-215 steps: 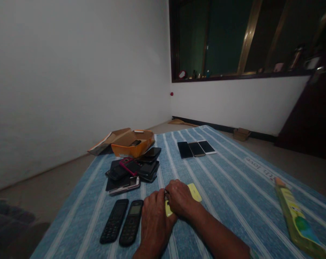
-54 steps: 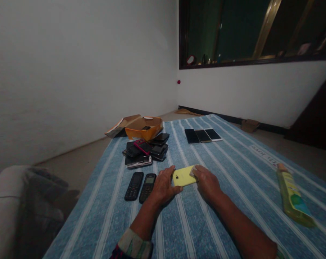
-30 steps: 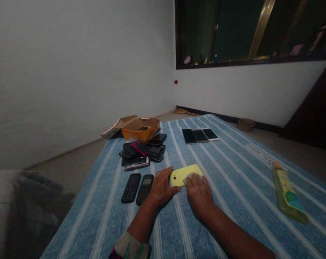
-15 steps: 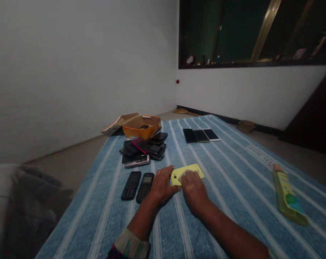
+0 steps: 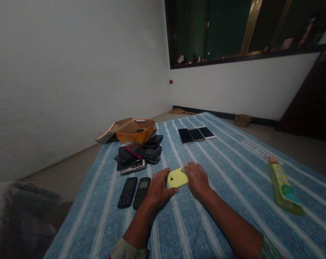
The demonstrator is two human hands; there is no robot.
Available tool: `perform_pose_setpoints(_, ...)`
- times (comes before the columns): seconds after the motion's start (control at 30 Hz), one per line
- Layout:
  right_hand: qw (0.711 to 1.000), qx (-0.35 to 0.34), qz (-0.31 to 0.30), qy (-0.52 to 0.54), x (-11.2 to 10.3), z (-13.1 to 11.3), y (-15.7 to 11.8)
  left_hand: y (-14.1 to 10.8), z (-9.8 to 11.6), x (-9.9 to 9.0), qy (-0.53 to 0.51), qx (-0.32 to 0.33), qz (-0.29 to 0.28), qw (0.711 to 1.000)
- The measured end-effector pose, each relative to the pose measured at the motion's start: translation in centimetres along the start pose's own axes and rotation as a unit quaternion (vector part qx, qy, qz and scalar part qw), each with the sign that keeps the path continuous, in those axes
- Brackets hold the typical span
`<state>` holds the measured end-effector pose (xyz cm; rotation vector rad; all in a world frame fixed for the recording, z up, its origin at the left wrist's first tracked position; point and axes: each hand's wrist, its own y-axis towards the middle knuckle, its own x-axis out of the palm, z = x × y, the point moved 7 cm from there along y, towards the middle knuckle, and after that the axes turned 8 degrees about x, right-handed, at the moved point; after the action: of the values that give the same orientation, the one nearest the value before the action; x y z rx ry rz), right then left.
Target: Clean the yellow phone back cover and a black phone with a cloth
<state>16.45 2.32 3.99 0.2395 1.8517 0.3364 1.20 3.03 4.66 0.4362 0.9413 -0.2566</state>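
Note:
A yellow smartphone (image 5: 178,178) lies back up on the striped cloth, its camera towards the left end. My left hand (image 5: 157,190) grips that end between thumb and fingers. Over the right end my right hand (image 5: 199,180) is closed on a pale, crumpled wipe (image 5: 185,169), pressed against the phone's edge; whether it is tissue or fabric I cannot tell. Just left of my left hand lie two black keypad phones, one nearer (image 5: 141,192) and one farther out (image 5: 127,192).
A heap of several phones (image 5: 137,154) lies behind the keypad phones, by an open orange box (image 5: 136,137). Three smartphones (image 5: 197,135) rest in a row farther back. A bottle of yellow-green liquid (image 5: 285,189) lies at the right on the blue striped cloth (image 5: 227,172).
My right hand has slid the wipe from the middle of the yellow phone to its right end. My left hand still holds the left end. The view has shifted slightly.

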Motion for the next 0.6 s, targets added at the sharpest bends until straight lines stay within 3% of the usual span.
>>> perform_pose_setpoints(0.13, 1.0, -0.004, 0.01, -0.021, 0.3, -0.1, -0.8, -0.1, 0.0, 0.1, 0.004, -0.003, 0.003, 1.0)
perform_pose_setpoints(0.4, 0.989, -0.144, -0.005, 0.042, 1.2, -4.8, -2.3, 0.0, -0.3, 0.5, 0.016, 0.017, 0.005, 1.0)
perform_pose_setpoints(0.6, 0.988, -0.141, -0.042, 0.048, 0.9, -5.4, -1.7, 0.1, -0.4, 0.4, 0.02, 0.046, 0.024, 0.998)
